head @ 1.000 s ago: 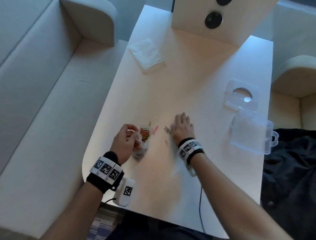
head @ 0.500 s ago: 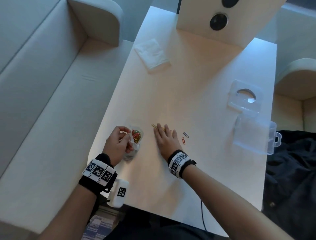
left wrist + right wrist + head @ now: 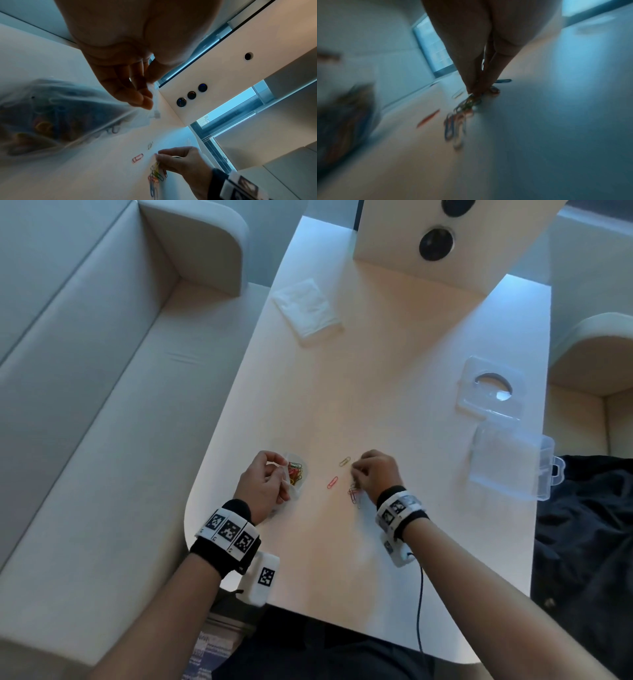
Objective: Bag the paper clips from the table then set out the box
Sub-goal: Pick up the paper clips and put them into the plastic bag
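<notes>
While the left hand (image 3: 263,486) pinches the mouth of a small clear plastic bag (image 3: 297,474) already holding coloured paper clips, the head view shows the right hand (image 3: 375,474) with fingertips drawn together on a tangled bunch of coloured paper clips (image 3: 354,494) that trails down to the pale table (image 3: 394,354). A loose pink paper clip (image 3: 332,482) and a loose yellow paper clip (image 3: 344,461) lie between the two hands. Well apart at the table's right edge sits the clear plastic box (image 3: 510,463), with a clear plastic insert (image 3: 490,386) just beyond it; a folded white tissue (image 3: 306,308) lies further up the table.

From the left wrist, thumb and fingers (image 3: 137,94) grip the bag's upper edge, and the bag (image 3: 51,115) bulges with blurred clips at the left. Across the table the right hand (image 3: 181,162) clamps the top of the bunch (image 3: 155,178), the pink clip (image 3: 137,158) just beside it.

From the right wrist, heavily blurred, the fingertips (image 3: 476,86) press together on the bunch (image 3: 458,117), which touches the table.
</notes>
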A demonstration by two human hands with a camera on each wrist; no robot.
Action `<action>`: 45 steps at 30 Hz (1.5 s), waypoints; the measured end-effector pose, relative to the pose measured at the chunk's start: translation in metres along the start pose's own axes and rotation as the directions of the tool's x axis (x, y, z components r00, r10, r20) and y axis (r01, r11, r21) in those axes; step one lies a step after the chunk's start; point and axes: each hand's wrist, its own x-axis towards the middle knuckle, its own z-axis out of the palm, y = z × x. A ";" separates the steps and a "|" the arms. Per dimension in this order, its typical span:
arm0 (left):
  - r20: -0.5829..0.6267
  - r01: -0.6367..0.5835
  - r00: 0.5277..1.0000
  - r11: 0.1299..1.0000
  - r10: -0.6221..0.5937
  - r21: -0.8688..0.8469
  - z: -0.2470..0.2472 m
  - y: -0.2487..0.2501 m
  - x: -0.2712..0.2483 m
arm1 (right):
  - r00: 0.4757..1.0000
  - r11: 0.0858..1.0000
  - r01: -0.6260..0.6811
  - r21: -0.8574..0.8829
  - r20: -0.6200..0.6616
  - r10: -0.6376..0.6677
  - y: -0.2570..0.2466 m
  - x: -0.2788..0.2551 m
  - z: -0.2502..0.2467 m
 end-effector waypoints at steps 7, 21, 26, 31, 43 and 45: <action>0.043 0.025 0.999 1.000 -0.025 0.003 0.024 0.009 0.006 | 0.802 0.398 -0.533 0.747 0.296 0.519 0.001 -0.005 -0.032; 0.099 -0.032 0.995 0.999 0.030 0.021 0.049 0.015 0.005 | 0.944 0.994 0.058 0.091 0.320 -0.084 -0.094 -0.028 -0.049; 0.062 -0.035 0.997 0.999 0.035 0.014 0.042 0.012 0.002 | 0.999 0.968 -0.031 0.251 0.031 0.024 -0.066 -0.015 -0.053; 0.045 -0.046 0.998 0.999 0.045 0.028 0.035 0.007 -0.001 | 0.909 0.875 0.211 -0.435 0.416 -0.012 -0.022 -0.012 -0.007; 0.031 -0.036 0.999 0.999 0.035 0.031 0.038 0.002 -0.005 | 0.992 0.879 0.083 -0.470 0.119 -0.030 -0.013 -0.084 0.038; 0.033 -0.034 0.999 0.999 0.033 0.036 0.040 0.002 -0.005 | 0.991 0.844 0.132 -0.520 0.087 -0.101 -0.018 -0.087 0.036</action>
